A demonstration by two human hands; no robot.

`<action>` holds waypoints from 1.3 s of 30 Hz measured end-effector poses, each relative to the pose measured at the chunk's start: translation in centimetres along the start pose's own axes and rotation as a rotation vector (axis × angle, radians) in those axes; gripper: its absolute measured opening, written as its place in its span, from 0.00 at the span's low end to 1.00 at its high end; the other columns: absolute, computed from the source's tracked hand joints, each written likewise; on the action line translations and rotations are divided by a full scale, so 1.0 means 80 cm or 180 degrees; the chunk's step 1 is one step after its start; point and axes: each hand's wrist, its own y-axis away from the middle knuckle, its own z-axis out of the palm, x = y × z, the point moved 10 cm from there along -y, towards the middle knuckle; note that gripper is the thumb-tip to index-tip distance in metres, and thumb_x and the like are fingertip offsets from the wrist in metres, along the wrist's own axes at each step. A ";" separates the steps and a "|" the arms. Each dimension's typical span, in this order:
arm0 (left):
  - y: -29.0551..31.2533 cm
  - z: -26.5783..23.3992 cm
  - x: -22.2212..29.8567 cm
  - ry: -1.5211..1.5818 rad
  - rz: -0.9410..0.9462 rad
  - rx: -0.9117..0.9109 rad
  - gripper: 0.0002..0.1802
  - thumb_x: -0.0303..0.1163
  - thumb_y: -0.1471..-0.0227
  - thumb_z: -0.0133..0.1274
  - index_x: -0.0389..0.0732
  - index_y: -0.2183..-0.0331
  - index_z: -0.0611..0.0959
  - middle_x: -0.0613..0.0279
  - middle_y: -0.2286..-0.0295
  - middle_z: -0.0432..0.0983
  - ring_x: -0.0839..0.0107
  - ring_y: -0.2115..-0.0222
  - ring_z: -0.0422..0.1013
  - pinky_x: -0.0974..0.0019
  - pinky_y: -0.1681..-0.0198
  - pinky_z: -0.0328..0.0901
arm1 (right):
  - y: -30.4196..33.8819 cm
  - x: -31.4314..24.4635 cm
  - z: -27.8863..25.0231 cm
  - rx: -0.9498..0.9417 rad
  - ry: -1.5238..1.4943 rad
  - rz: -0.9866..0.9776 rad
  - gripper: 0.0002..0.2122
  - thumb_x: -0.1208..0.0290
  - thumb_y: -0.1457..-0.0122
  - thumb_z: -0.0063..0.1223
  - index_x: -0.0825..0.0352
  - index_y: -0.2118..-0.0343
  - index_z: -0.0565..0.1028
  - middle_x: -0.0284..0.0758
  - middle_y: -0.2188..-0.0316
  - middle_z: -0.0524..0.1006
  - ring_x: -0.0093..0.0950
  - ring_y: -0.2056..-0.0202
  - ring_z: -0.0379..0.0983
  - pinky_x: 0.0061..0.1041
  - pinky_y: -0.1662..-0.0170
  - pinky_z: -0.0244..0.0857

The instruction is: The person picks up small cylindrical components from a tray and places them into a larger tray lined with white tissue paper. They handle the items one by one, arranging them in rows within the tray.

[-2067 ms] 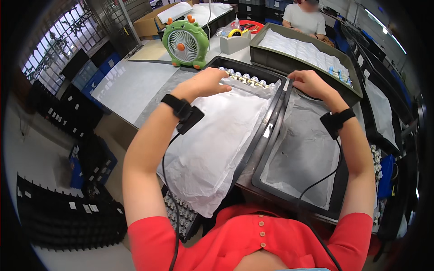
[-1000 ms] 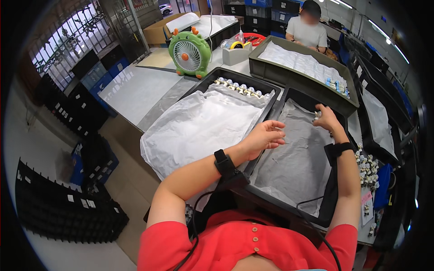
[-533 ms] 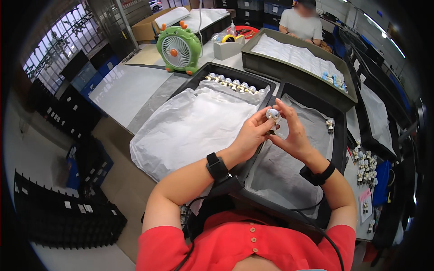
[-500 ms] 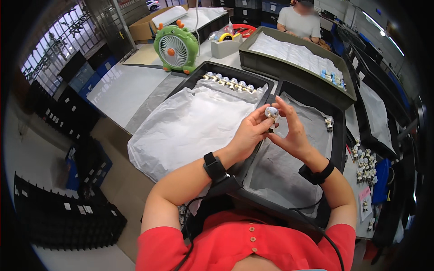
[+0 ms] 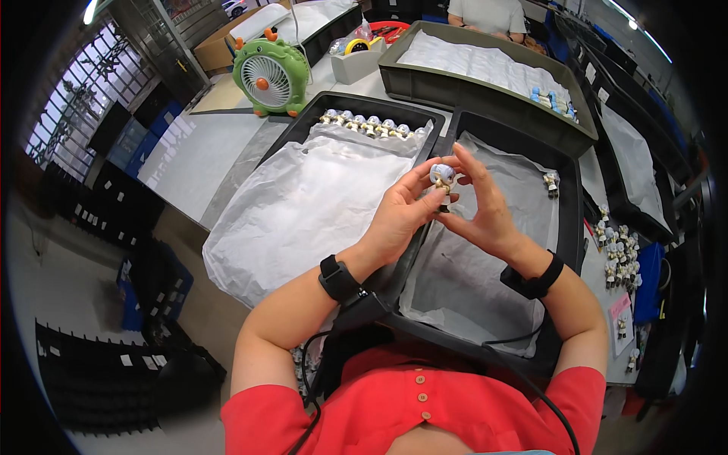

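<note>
A small figurine [image 5: 443,179] with a pale blue-grey head, light body and dark base stands upright between my hands. My left hand [image 5: 398,216] pinches it at the body between thumb and fingers. My right hand [image 5: 491,216] curves around its other side, fingers and thumb wide apart. The right thumb tip is close to the figurine's base; whether it touches is unclear. Both hands are above the edge between two black trays. The right tray [image 5: 570,212] has a thin white liner and one similar figurine [image 5: 550,183] near its far right corner.
The left black tray [image 5: 284,144] holds a row of figurines [image 5: 371,125] behind white sheeting [image 5: 318,205]. Farther back are a green fan [image 5: 273,80], a tape dispenser [image 5: 358,64] and an olive bin [image 5: 485,95]. More figurines [image 5: 623,258] lie at right. A person [image 5: 485,15] sits opposite.
The view has shifted, so the trays and fan appear further left and higher. My left hand keeps hold of the figurine, which now shows its face turned more to the right.
</note>
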 end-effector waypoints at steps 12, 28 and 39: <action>0.000 0.016 0.000 0.0376 -0.0117 -0.0375 0.26 0.36 0.43 0.45 0.40 0.45 0.61 0.60 0.51 0.64 0.65 0.58 0.70 0.64 0.58 0.68 | 0.003 0.001 -0.002 0.0008 -0.0180 0.0329 0.45 0.75 0.63 0.66 0.65 0.40 0.51 0.38 0.51 0.66 0.33 0.52 0.64 0.30 0.50 0.60; 0.001 -0.008 -0.007 0.0355 -0.0116 0.0054 0.22 0.39 0.43 0.45 0.41 0.49 0.64 0.57 0.54 0.66 0.62 0.58 0.70 0.64 0.60 0.69 | 0.006 0.009 -0.001 0.0032 -0.0367 0.0531 0.44 0.72 0.62 0.66 0.62 0.40 0.52 0.38 0.54 0.68 0.33 0.52 0.65 0.31 0.50 0.59; 0.007 -0.006 -0.007 -0.0795 0.0004 0.0255 0.20 0.38 0.45 0.49 0.39 0.53 0.69 0.65 0.66 0.72 0.75 0.63 0.72 0.75 0.67 0.67 | 0.009 -0.042 0.004 0.0050 0.0706 -0.0823 0.40 0.79 0.66 0.64 0.64 0.44 0.59 0.37 0.54 0.68 0.37 0.53 0.63 0.34 0.51 0.57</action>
